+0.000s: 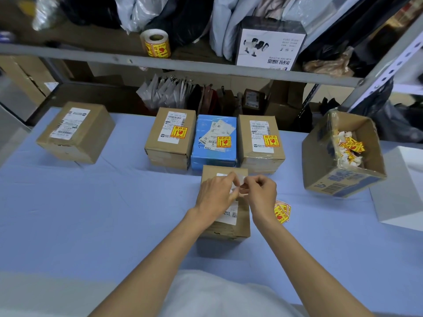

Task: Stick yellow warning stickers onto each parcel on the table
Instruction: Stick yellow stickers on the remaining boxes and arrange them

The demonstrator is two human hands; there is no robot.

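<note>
Left hand [215,195] and right hand [261,193] both pinch one pale paper slip [240,182] — above the small brown cardboard parcel [243,221], mid-bench.

Blue parcel [214,154] btwn 2 brown parcels [169,143], each w/ yellow sticker [223,141]; front parcel [242,218] just before them, loose stickers [282,211] beside.
</note>
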